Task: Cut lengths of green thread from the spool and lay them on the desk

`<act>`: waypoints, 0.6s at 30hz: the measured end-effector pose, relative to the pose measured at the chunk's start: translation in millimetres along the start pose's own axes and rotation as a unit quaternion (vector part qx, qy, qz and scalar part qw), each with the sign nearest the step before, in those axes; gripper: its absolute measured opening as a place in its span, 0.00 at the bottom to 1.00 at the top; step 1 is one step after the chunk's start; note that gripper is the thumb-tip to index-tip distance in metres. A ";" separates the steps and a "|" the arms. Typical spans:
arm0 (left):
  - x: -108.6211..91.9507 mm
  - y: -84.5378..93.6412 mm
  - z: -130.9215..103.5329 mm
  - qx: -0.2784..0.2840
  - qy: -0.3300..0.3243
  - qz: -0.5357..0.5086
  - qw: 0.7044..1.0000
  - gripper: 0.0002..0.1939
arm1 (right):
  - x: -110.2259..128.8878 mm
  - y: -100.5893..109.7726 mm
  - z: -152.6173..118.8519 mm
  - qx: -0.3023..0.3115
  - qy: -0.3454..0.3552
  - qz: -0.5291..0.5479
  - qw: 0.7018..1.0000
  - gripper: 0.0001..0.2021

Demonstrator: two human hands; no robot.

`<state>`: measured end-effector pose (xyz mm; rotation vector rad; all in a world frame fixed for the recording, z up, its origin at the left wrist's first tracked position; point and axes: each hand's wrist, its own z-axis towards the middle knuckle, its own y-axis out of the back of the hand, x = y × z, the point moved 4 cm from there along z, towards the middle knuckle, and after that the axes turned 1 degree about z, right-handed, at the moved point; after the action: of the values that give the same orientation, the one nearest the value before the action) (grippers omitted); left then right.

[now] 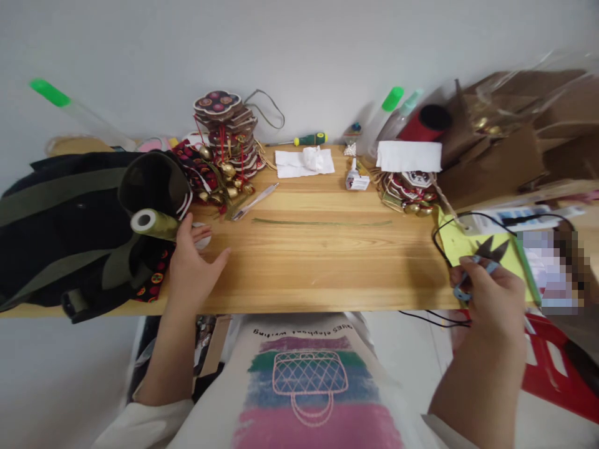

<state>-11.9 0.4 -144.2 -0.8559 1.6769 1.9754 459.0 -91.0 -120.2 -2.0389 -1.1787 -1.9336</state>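
Observation:
At the left of the wooden table my left hand [195,265] has its fingers apart, right beside a spool of olive thread [163,226] lying against a dark bag. Whether its fingertips touch the spool is hard to tell. My right hand [491,290] is wrapped round the blue handles of small scissors [491,251], whose blades are spread over a yellow pad [456,240]. A thin bundle of green cord [322,222] lies straight across the middle of the table, between my hands and touched by neither.
The dark bag [56,218] covers the left end. Stacked ornaments with bells [227,137], a pen [256,201], a green screwdriver [309,140] and white tissue [304,162] line the back. At right are more ornaments [412,187], a cardboard box [496,156] and a black cable [437,231].

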 end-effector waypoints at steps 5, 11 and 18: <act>3.2 -0.4 4.5 0.005 -0.018 0.006 1.000 0.41 | -2.8 2.1 2.0 -0.007 -0.002 0.018 1.000 0.10; 1.8 0.5 5.2 0.000 -0.048 0.058 0.997 0.27 | -8.3 3.3 3.6 0.002 -0.004 0.020 1.000 0.10; -1.2 4.1 -0.1 -0.003 -0.074 0.075 0.994 0.13 | -10.5 3.0 5.5 0.005 -0.003 0.022 1.000 0.11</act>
<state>-13.7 -0.4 -140.5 -0.5843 1.6927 2.0877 466.3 -94.8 -129.2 -2.0496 -1.1315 -1.8992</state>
